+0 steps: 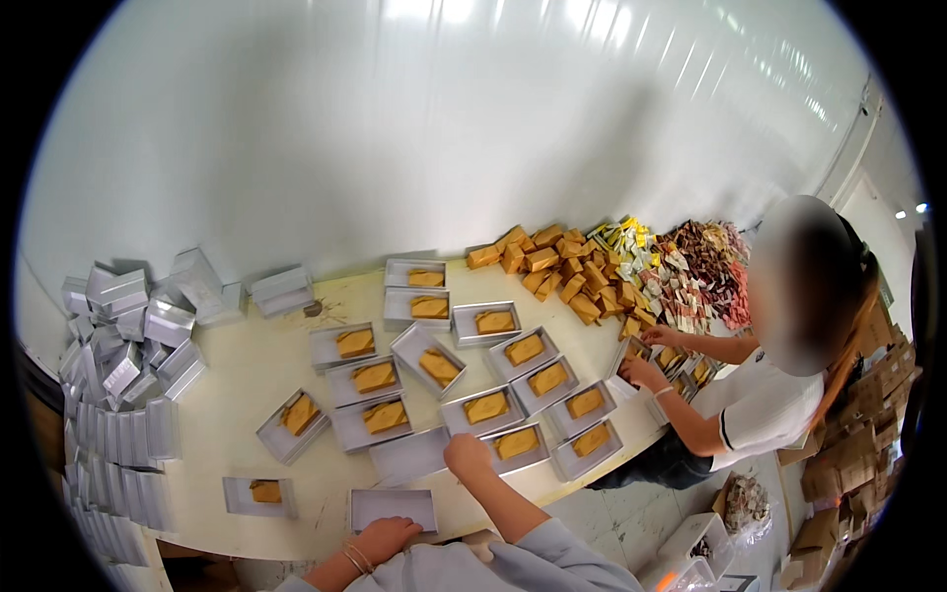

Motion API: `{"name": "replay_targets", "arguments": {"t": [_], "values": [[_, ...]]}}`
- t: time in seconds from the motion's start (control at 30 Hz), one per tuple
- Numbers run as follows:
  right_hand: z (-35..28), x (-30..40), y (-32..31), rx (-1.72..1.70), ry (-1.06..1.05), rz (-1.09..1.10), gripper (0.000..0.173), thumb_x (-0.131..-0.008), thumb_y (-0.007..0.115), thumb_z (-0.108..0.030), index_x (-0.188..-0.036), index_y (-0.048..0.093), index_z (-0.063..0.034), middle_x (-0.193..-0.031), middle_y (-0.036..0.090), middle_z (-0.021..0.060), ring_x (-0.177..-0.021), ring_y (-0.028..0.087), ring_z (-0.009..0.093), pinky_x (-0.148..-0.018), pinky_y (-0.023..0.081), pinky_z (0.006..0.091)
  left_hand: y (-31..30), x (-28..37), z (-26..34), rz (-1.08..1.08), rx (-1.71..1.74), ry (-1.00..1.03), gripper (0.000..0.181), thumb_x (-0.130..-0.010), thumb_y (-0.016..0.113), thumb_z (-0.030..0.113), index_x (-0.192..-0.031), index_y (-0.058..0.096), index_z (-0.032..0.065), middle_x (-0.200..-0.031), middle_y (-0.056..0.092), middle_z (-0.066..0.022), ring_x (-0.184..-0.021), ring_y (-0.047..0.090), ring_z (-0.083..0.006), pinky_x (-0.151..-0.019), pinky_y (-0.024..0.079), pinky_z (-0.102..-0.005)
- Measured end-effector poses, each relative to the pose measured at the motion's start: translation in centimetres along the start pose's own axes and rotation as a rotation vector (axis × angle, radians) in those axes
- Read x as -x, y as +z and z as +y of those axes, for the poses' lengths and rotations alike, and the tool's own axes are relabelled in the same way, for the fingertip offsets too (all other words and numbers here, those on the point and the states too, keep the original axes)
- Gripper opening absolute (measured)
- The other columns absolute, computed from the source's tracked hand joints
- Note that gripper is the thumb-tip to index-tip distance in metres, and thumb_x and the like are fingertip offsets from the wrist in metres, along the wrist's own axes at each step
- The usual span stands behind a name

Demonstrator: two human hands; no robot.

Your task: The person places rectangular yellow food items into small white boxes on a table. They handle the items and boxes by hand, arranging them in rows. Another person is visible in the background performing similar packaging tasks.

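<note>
My right hand [467, 457] is closed at the right end of a shallow silver-grey cardboard box [409, 456], its fingertips hidden from me. That box shows only its bare pale bottom. Close to my body, my left hand [382, 539] lies over the near rim of another bare-bottomed box [392, 509]; whether it grips the rim I cannot tell. Around my hands stand several open boxes, each with a gold-wrapped packet in it, such as the packet [516, 444] right of my right hand and the packet [266, 490] at the front left.
Silver boxes [122, 355] are heaped and stacked along the table's [214, 414] left side. Gold packets [581, 274] and small colored sachets [695, 274] pile up by the wall. A co-worker [762, 414] handles boxes at right. Cartons [843, 466] and plastic bins [695, 544] stand on the floor.
</note>
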State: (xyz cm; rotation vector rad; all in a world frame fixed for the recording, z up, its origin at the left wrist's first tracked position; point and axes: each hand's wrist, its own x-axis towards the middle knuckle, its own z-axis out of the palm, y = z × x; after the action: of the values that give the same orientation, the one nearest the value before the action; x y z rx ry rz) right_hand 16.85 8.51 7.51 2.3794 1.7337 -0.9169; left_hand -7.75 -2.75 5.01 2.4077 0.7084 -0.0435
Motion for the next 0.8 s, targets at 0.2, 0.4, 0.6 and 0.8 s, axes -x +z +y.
{"name": "replay_targets", "arguments": {"t": [0.2,0.4,0.6,0.8], "values": [[9.5,-8.4,-12.5,-0.121,-0.022,0.255,0.040,-0.087,0.063,-0.036,-0.113,0.063,-0.0049,-0.105,0.066,0.0205,-0.095,0.065,0.038,-0.084,0.053,0.0470,3.1,-6.6,2.1,0.032,-0.082,-0.105,0.023,-0.085,0.055,0.011,-0.108,0.058,0.0108,-0.095,0.062,-0.0084,-0.090,0.063,-0.0284,-0.076,0.053,-0.0393],[23.7,-27.9,-22.3,0.136,0.075,0.703,0.079,-0.085,0.072,-0.034,-0.149,0.035,-0.0079,-0.150,0.038,0.0180,-0.134,0.039,0.038,-0.108,0.040,0.0456,-2.4,-12.1,6.2,0.110,-0.050,-0.145,0.029,-0.085,0.056,0.011,-0.114,0.060,0.0115,-0.097,0.064,-0.0080,-0.090,0.063,-0.0273,-0.078,0.052,-0.0382],[28.5,-37.8,-24.8,0.082,0.129,0.773,0.082,-0.082,0.074,-0.039,-0.148,0.037,-0.0077,-0.150,0.040,0.0139,-0.135,0.038,0.036,-0.111,0.037,0.0452,0.3,-11.7,3.5,0.283,-0.010,-0.179,0.030,-0.086,0.061,0.016,-0.116,0.060,0.0131,-0.103,0.063,-0.0073,-0.097,0.061,-0.0286,-0.085,0.050,-0.0392],[22.7,-34.3,-23.1,-0.115,-0.100,0.757,0.062,-0.078,0.078,-0.016,-0.133,0.050,-0.0070,-0.127,0.050,0.0162,-0.118,0.050,0.035,-0.100,0.045,0.0450,1.2,-6.8,2.7,0.627,-0.020,-0.598,0.057,-0.080,0.075,0.020,-0.129,0.050,0.0046,-0.123,0.052,-0.0163,-0.113,0.051,-0.0352,-0.095,0.046,-0.0423]]}}
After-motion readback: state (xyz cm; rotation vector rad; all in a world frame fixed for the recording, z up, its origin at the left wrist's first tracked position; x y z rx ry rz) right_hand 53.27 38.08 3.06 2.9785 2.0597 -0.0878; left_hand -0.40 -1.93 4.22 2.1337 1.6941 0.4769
